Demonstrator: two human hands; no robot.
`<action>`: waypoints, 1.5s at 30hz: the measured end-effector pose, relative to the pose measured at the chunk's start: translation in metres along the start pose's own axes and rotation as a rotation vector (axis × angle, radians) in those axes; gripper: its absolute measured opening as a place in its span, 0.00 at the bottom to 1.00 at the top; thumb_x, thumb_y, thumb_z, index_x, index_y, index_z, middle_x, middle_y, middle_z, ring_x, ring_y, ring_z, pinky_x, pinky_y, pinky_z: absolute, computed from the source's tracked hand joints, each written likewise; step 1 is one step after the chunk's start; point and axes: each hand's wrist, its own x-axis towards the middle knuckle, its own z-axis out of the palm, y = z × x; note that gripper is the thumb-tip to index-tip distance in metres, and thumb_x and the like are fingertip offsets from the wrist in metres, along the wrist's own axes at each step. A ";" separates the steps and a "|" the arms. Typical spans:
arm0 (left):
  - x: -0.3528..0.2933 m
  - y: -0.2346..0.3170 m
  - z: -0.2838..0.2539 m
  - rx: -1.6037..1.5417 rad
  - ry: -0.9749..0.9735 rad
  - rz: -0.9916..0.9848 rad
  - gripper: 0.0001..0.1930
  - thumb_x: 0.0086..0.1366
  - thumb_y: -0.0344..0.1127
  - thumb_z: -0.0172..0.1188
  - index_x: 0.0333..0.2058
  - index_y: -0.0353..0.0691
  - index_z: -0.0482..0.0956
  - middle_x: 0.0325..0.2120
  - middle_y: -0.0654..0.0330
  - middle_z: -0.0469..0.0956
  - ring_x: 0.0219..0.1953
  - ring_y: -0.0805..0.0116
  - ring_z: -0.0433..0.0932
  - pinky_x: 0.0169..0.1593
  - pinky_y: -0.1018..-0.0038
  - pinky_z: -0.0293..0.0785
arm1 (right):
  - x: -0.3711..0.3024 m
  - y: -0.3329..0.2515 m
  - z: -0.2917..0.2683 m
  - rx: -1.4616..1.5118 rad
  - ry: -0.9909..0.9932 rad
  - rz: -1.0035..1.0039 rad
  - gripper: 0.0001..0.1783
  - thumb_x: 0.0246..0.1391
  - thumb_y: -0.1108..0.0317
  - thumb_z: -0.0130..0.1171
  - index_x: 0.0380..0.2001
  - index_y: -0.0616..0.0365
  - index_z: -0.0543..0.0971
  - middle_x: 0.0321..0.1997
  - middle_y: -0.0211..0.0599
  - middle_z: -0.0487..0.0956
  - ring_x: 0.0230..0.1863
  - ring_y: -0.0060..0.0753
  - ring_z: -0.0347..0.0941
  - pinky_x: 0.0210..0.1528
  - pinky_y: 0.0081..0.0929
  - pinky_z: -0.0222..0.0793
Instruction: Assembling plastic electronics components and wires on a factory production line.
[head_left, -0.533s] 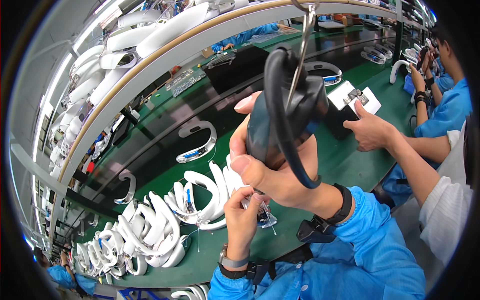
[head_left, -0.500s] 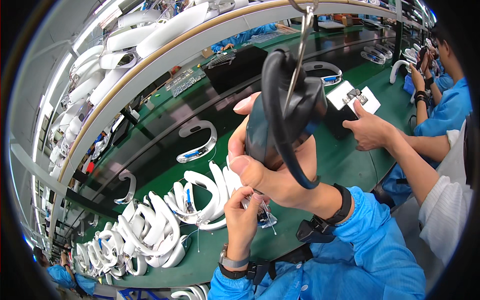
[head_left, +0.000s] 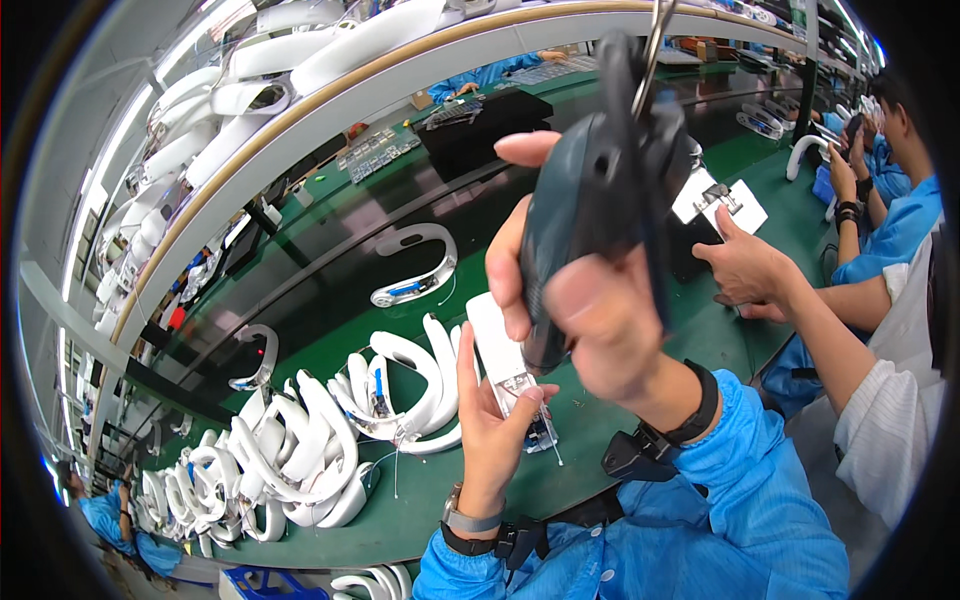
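Observation:
My right hand (head_left: 612, 345), blurred by motion, is wrapped around a dark electric screwdriver (head_left: 575, 210) that hangs from a metal hook. The tool leans with its lower end over a white curved plastic housing (head_left: 494, 335); its tip is hidden, so I cannot tell whether it touches. Held between the thumb and fingers of my left hand (head_left: 492, 440), the housing shows a small circuit board (head_left: 541, 430) and thin wires at its near end. Left of that hand lie several white curved housings (head_left: 410, 370), some with blue parts inside.
A heap of white housings (head_left: 290, 450) covers the green bench's left side. Single housings (head_left: 425, 265) lie farther back. At right, a co-worker's hand (head_left: 745, 265) is beside a white piece with metal parts (head_left: 718, 195). A loaded shelf (head_left: 330, 95) runs overhead.
My right hand and the screwdriver have shifted up and to the right, and the tool has tilted. My left index finger has stretched out along the housing, more of which now shows.

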 end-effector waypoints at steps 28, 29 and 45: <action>-0.001 -0.013 -0.020 -0.144 -0.111 -0.219 0.25 0.71 0.26 0.49 0.65 0.33 0.58 0.49 0.56 0.76 0.41 0.68 0.81 0.44 0.75 0.78 | -0.001 0.025 0.013 -0.138 -0.087 0.084 0.52 0.50 0.18 0.38 0.44 0.65 0.68 0.29 0.51 0.78 0.18 0.30 0.74 0.20 0.22 0.72; -0.001 -0.013 -0.018 -0.147 -0.114 -0.218 0.25 0.71 0.26 0.49 0.65 0.33 0.58 0.49 0.56 0.76 0.41 0.68 0.81 0.44 0.75 0.78 | -0.001 0.024 0.012 -0.144 -0.111 0.092 0.53 0.49 0.17 0.39 0.44 0.65 0.68 0.29 0.51 0.78 0.18 0.30 0.74 0.20 0.22 0.72; -0.006 -0.022 -0.019 -0.101 -0.053 -0.149 0.21 0.69 0.25 0.53 0.59 0.32 0.65 0.45 0.60 0.76 0.43 0.76 0.76 0.45 0.77 0.74 | -0.004 0.033 0.040 -0.298 -0.078 0.258 0.61 0.37 0.09 0.37 0.42 0.64 0.70 0.20 0.41 0.74 0.16 0.21 0.68 0.16 0.16 0.66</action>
